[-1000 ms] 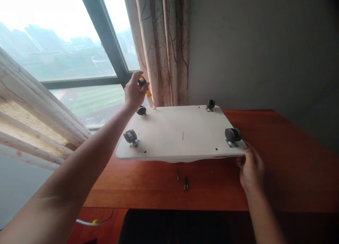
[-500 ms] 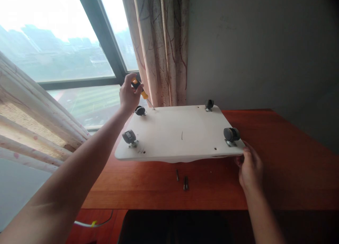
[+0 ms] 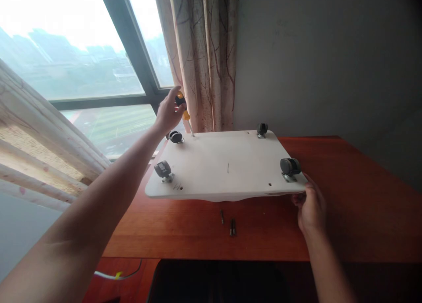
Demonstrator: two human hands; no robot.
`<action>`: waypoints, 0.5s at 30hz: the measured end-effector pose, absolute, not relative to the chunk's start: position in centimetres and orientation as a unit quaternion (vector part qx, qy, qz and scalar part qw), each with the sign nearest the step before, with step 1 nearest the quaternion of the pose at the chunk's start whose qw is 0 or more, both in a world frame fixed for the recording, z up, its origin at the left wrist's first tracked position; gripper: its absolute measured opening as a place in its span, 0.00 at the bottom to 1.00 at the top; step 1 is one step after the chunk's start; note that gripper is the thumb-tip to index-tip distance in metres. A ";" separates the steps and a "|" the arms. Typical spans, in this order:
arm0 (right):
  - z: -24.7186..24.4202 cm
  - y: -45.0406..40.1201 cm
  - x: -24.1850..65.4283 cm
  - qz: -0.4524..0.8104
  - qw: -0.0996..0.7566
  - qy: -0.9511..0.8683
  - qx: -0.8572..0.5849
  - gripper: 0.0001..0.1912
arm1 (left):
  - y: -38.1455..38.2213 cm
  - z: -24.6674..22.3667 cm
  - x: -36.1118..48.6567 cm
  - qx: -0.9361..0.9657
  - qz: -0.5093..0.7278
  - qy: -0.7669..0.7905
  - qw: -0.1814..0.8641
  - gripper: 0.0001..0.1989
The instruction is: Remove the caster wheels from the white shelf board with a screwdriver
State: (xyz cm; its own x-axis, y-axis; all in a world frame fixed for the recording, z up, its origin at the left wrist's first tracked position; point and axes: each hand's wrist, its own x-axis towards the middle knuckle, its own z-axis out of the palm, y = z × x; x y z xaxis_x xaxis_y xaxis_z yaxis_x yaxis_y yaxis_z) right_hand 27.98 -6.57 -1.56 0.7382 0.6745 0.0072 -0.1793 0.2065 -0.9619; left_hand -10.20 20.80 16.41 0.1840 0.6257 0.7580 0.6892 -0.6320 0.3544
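Observation:
A white board point(image 3: 217, 162) lies on a raised piece above the table, its casters upward: a black caster point(image 3: 163, 169) at the near left, others at the remaining corners. My left hand point(image 3: 169, 112) is closed round the handle of a yellow and black screwdriver point(image 3: 186, 115), whose tip meets the board near its far left edge. At the near right corner, my right hand point(image 3: 311, 206) grips the board's edge, thumb on the side and fingers partly hidden beneath. Dark holes show near the board's edges. In front of it lie a single screw point(image 3: 222, 216) and two more screws point(image 3: 232, 227).
The red-brown wooden table point(image 3: 356, 197) extends to the right. Behind stand a grey wall point(image 3: 313, 61) and a patterned curtain point(image 3: 214, 57); a window is at the left. A dark chair point(image 3: 217, 281) and a cable point(image 3: 108, 275) are below the front edge.
My left hand has moved slightly right and up, and the screwdriver stands more upright, its tip at the same spot. My right hand keeps its hold. The view has shifted slightly.

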 end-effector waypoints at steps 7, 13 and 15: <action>-1.3 -6.4 28.9 0.316 0.707 -0.257 -0.578 0.32 | 22.3 17.6 -9.2 -0.787 -0.413 -0.458 0.023 0.32; -1.2 -6.5 29.4 0.325 0.688 -0.243 -0.602 0.33 | 21.4 18.0 -8.6 -0.782 -0.395 -0.480 0.041 0.33; -1.2 -6.8 29.5 0.324 0.690 -0.243 -0.600 0.31 | 20.6 18.2 -8.2 -0.778 -0.392 -0.487 0.065 0.30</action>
State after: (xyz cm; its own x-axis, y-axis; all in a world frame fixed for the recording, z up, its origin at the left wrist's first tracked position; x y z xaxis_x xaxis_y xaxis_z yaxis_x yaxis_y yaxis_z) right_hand 29.47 -6.76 -1.25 0.6724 0.7383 -0.0534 -0.1548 0.0697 -0.9855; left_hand -8.24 20.58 18.22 0.2174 0.7070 0.6730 0.8087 -0.5166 0.2813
